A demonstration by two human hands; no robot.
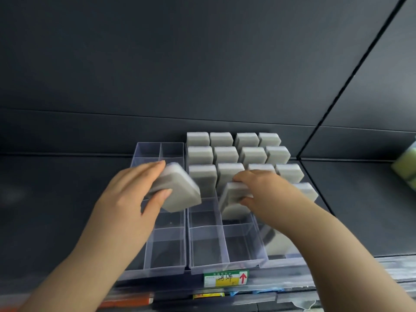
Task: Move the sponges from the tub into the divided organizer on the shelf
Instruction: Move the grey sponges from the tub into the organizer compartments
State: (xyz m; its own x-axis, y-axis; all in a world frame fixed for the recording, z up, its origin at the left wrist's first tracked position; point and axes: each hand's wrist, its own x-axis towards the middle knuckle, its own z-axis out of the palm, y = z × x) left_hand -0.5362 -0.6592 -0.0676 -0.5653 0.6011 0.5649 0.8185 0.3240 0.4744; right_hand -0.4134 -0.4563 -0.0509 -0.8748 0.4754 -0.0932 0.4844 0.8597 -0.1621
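Left hand (132,192): the thumb and fingers grip a grey sponge (180,190), which is tilted and held above the left section of the organizer. Its edges are blurred.
Right hand (258,190): the fingers curl over the top of a second grey sponge (234,201). This one stands on its end, with the lower part already inside a compartment in the middle section.
Organizer (225,264): it is clear plastic with many compartments and sits on the dark shelf (56,188). The walls are transparent, so it is hard to see where one section ends. The right forearm covers its right front part.
Stored sponges (225,154): they stand upright in rows at the back of the organizer, close together. The right hand hides part of the nearest row.
More sponges: one (308,192) shows only partly behind the right wrist, and one (276,244) is seen dimly through the clear wall under the forearm.
Price label (226,278): it is on the shelf edge and has a red arrow. The handwriting cannot be read.
Right edge: a green object (405,163) is cut off by the frame and blurred.
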